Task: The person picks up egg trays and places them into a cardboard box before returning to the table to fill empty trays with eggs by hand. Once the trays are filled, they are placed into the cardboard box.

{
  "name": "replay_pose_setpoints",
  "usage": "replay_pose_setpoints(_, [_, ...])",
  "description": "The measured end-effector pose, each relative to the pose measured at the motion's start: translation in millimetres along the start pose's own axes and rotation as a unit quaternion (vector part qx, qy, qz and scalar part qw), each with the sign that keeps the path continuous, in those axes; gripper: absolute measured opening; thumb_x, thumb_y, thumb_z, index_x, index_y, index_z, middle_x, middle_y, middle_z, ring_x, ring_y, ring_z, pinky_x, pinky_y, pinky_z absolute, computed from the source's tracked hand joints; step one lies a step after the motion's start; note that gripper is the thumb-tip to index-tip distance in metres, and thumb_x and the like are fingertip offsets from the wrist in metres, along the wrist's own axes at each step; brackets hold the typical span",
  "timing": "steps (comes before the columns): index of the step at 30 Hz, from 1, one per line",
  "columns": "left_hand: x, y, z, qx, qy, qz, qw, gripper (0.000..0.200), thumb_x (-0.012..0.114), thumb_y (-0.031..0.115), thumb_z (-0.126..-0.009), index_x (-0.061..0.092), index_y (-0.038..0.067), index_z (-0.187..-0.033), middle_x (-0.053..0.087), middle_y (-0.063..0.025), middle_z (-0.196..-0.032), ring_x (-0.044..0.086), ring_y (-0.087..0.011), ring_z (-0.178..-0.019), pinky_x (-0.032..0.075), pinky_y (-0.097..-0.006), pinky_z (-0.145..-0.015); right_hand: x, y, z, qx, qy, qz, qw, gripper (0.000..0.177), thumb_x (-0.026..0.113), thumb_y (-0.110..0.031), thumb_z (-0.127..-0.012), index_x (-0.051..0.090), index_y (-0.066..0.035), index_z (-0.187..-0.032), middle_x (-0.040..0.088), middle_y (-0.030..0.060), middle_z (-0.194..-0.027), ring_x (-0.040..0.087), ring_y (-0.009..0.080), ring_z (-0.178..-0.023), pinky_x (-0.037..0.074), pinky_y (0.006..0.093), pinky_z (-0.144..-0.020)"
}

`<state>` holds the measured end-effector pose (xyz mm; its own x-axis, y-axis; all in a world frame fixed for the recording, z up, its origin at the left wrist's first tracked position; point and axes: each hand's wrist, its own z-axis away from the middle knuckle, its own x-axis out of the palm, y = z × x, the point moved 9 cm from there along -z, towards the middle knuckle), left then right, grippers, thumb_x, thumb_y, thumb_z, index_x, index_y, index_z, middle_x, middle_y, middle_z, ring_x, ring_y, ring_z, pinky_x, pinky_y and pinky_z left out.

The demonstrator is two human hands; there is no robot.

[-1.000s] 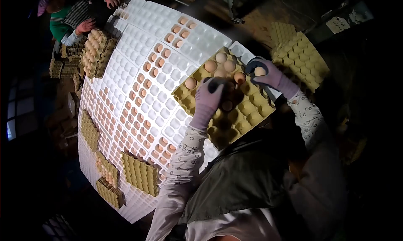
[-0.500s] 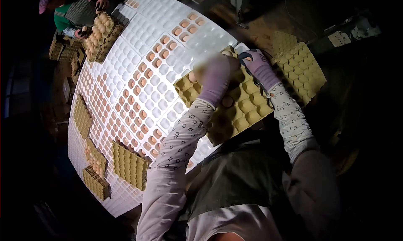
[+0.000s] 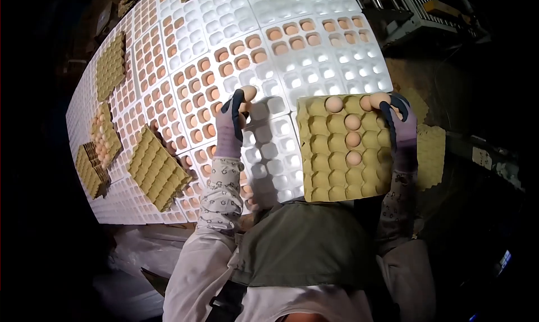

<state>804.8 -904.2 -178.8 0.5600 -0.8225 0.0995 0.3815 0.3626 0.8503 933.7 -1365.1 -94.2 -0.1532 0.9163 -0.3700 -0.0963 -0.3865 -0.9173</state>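
My left hand, in a purple glove with dark fingertips, grips an egg above the white trays of square cups. Another egg partly shows under its palm. At the right, my right hand, gloved the same way, has its fingers round an egg at the upper right corner of a yellow pulp tray. That tray holds several eggs, among them one at the upper left and a column near its middle. Many cups of the white trays left of my left hand hold eggs.
Yellow pulp trays lie on the white trays at left, one nearer, one farther, and a stack beside loose eggs. More pulp trays are at right. A metal frame stands at the upper right.
The view has turned. My hands have moved apart, my left hand leaving the pulp tray for the white trays with an egg. The other person is out of view.
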Motion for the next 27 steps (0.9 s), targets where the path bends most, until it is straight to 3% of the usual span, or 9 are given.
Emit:
replay_pose_setpoints(2, [-37,8,-47,0.116,0.065,-0.19,0.973,0.047,0.075,0.045,-0.087,0.073,0.003,-0.108,0.069,-0.0085,-0.102,0.065,-0.0196,-0.086,0.054,-0.0318,-0.077,77,-82,-13,-0.029,-0.098,-0.012,0.995,0.036,0.08,-0.008,-0.083,0.069,-0.004,-0.117,0.055,0.0116,-0.125,0.065,0.0221,-0.095,0.053,0.0324,-0.089])
replay_pose_setpoints(5, [39,96,-27,0.299,0.131,-0.505,0.799,0.044,0.083,0.044,-0.074,0.076,0.016,-0.108,0.058,-0.0101,-0.131,0.06,-0.0315,-0.108,0.052,-0.0442,-0.092,179,-124,-46,-0.168,-0.094,0.219,0.957,0.039,0.08,-0.025,-0.083,0.07,-0.01,-0.117,0.055,0.015,-0.129,0.063,0.0294,-0.107,0.054,0.0402,-0.091])
replay_pose_setpoints(8, [93,80,-57,0.226,-0.005,-0.689,0.689,0.044,0.076,0.032,-0.082,0.07,0.021,-0.124,0.054,-0.0098,-0.136,0.056,-0.032,-0.118,0.052,-0.0443,-0.096,258,-109,-92,-0.139,-0.102,0.483,0.859,0.043,0.078,-0.04,-0.081,0.069,-0.021,-0.119,0.05,0.0163,-0.136,0.058,0.034,-0.119,0.054,0.0459,-0.094])
replay_pose_setpoints(12, [63,79,-58,0.223,0.041,-0.588,0.776,0.046,0.062,0.026,-0.09,0.062,0.024,-0.136,0.055,-0.0093,-0.135,0.06,-0.0326,-0.112,0.053,-0.0447,-0.093,257,-86,-121,-0.063,-0.075,0.503,0.859,0.036,0.07,-0.034,-0.089,0.067,-0.025,-0.123,0.05,0.0139,-0.137,0.062,0.0328,-0.116,0.055,0.0443,-0.093])
replay_pose_setpoints(15, [35,44,-78,0.094,-0.029,-0.61,0.786,0.065,0.067,0.032,-0.087,0.049,0.022,-0.148,0.061,-0.0112,-0.125,0.063,-0.0294,-0.108,0.053,-0.0422,-0.093,245,-65,-134,-0.041,-0.144,0.528,0.836,0.047,0.064,-0.033,-0.09,0.061,-0.023,-0.136,0.059,0.0135,-0.129,0.065,0.0289,-0.114,0.054,0.0433,-0.095])
replay_pose_setpoints(18, [11,68,-78,0.178,0.076,-0.483,0.854,0.07,0.068,0.036,-0.084,0.048,0.013,-0.146,0.06,-0.0137,-0.126,0.063,-0.034,-0.113,0.053,-0.0432,-0.094,233,-68,-138,-0.06,-0.151,0.505,0.848,0.049,0.066,-0.034,-0.087,0.063,-0.02,-0.134,0.06,0.0119,-0.132,0.066,0.0297,-0.111,0.054,0.0424,-0.095])
replay_pose_setpoints(20, [-16,67,-86,0.216,0.152,-0.319,0.91,0.058,0.062,0.021,-0.088,0.05,0.009,-0.143,0.056,-0.0175,-0.127,0.059,-0.0356,-0.117,0.051,-0.0449,-0.096,216,-64,-143,-0.049,-0.156,0.473,0.866,0.048,0.068,-0.035,-0.085,0.066,-0.018,-0.13,0.062,0.0122,-0.13,0.066,0.0308,-0.11,0.053,0.0422,-0.095])
replay_pose_setpoints(23, [-24,71,-81,0.332,0.195,-0.264,0.885,0.052,0.055,0.012,-0.091,0.048,0.006,-0.142,0.05,-0.0192,-0.141,0.052,-0.0372,-0.126,0.044,-0.0451,-0.106,196,-51,-166,0.015,-0.109,0.353,0.929,0.04,0.068,-0.033,-0.081,0.073,-0.014,-0.116,0.071,0.0164,-0.114,0.068,0.0343,-0.106,0.053,0.043,-0.093])
replay_pose_setpoints(27, [1,48,-82,0.325,0.132,-0.594,0.724,0.058,0.055,0.029,-0.095,0.044,0.006,-0.147,0.044,-0.0151,-0.151,0.04,-0.0369,-0.14,0.025,-0.0536,-0.12,188,-45,-178,0.092,-0.048,0.384,0.918,0.037,0.064,-0.032,-0.083,0.073,-0.008,-0.109,0.072,0.0192,-0.113,0.068,0.0369,-0.107,0.053,0.044,-0.092])
